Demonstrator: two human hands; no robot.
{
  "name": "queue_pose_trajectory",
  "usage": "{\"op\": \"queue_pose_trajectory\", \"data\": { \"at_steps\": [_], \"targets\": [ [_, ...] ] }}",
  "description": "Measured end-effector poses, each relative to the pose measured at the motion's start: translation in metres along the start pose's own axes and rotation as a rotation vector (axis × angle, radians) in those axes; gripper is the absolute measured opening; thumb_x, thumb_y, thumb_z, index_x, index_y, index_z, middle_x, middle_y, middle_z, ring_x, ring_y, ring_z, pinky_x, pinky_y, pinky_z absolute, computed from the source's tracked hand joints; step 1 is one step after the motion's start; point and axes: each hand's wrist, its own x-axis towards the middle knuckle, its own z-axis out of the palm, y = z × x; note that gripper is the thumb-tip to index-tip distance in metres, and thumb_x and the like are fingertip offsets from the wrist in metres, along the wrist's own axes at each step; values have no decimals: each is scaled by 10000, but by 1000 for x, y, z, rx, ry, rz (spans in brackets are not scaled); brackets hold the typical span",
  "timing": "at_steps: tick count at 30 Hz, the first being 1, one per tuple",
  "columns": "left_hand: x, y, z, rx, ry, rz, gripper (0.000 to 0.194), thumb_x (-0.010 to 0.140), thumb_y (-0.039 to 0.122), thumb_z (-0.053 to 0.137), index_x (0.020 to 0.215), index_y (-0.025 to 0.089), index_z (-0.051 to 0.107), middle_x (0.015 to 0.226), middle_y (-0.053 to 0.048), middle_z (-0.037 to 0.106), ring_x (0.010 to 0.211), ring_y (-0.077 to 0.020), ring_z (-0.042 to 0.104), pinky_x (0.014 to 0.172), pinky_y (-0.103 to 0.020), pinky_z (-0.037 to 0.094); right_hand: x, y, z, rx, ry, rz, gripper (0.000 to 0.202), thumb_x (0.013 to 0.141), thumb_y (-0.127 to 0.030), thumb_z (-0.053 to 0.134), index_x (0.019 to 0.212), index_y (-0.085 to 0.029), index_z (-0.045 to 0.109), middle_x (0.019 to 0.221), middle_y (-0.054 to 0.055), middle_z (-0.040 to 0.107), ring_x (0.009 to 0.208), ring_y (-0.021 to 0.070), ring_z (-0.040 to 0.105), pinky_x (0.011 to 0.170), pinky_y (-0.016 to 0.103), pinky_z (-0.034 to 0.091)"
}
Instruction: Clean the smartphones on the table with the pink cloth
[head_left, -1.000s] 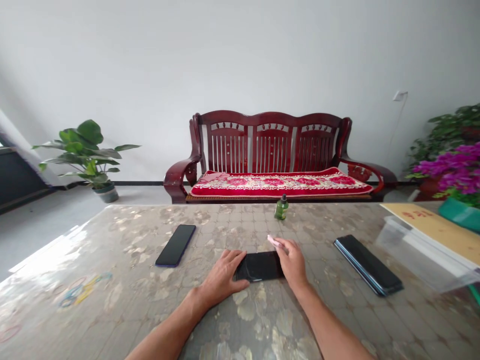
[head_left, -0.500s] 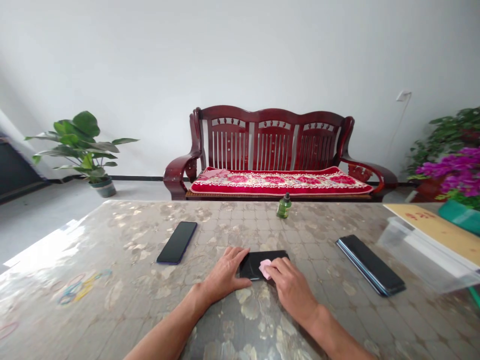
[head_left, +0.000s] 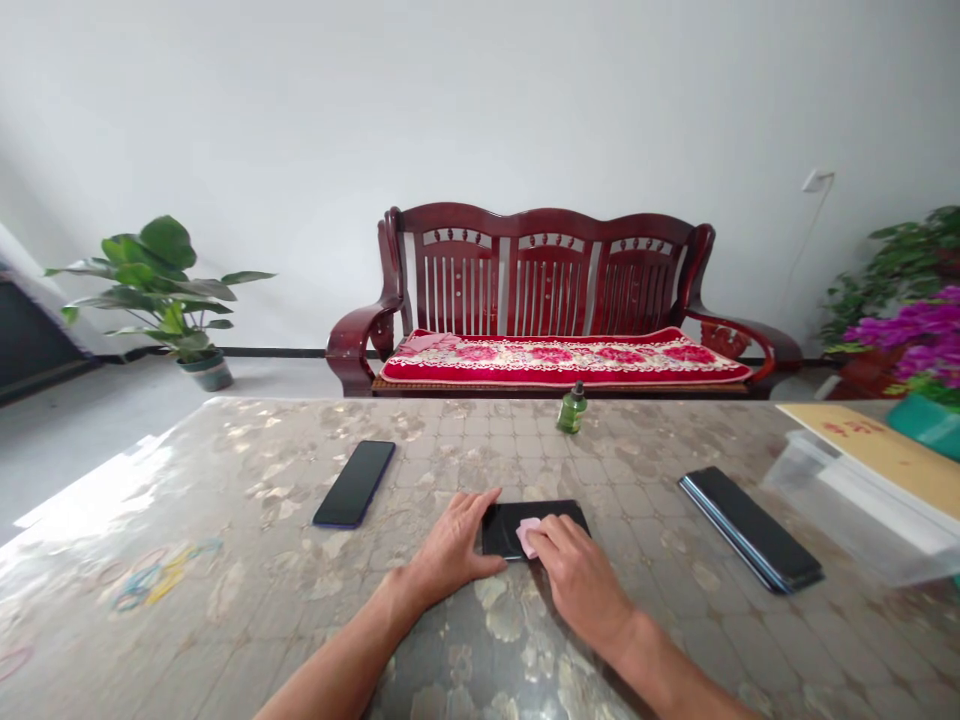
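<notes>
A black smartphone (head_left: 501,525) lies flat on the table in front of me, its long side running left to right. My left hand (head_left: 454,542) grips its left end, thumb at the near edge and fingers at the far edge. Pinched in my right hand (head_left: 579,572) is a small pink cloth (head_left: 527,537), pressed against the dark screen. The right hand covers the phone's near right part. Another phone (head_left: 355,484) with a blue-purple edge rests to the left, and a stack of phones (head_left: 750,528) lies to the right.
Beyond the phone stands a small green bottle (head_left: 571,408). Rubber bands (head_left: 154,580) lie at the left of the patterned table (head_left: 255,620). A clear plastic box (head_left: 840,510) and a yellow-brown envelope (head_left: 877,450) are at the right. Behind is a red wooden bench (head_left: 544,225).
The pink cloth and my right fingers have shifted slightly left across the phone screen. My left hand keeps its grip on the phone's left end. The camera view has moved a little.
</notes>
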Motion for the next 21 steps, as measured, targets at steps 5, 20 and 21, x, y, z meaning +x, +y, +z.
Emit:
{"op": "queue_pose_trajectory", "data": {
  "at_steps": [5, 20, 21],
  "targets": [
    [2, 5, -4, -18, -16, -46, 846, 641, 247, 763, 1400, 211, 391, 1217, -98, 600, 1089, -297, 545, 963, -435, 449, 33, 5, 9, -13, 15, 30, 214, 887, -48, 524, 957, -203, 654, 936, 41, 631, 900, 194, 549, 819, 295, 429],
    [3, 0, 4, -114, -9, -69, 971, 617, 197, 783, 1464, 244, 310, 1216, -75, 591, 1101, -284, 543, 941, -416, 469, 23, -5, 13, 6, 7, -21, 209, 899, -59, 514, 969, -206, 645, 943, 40, 622, 888, 194, 531, 814, 309, 424],
    [4, 0, 4, -114, -8, -74, 980, 614, 206, 787, 1466, 248, 305, 1212, -75, 590, 1103, -289, 543, 940, -421, 469, 32, -3, 16, -14, 15, -13, 204, 901, -60, 516, 951, -206, 649, 922, 40, 623, 881, 194, 533, 803, 307, 425]
  ]
}}
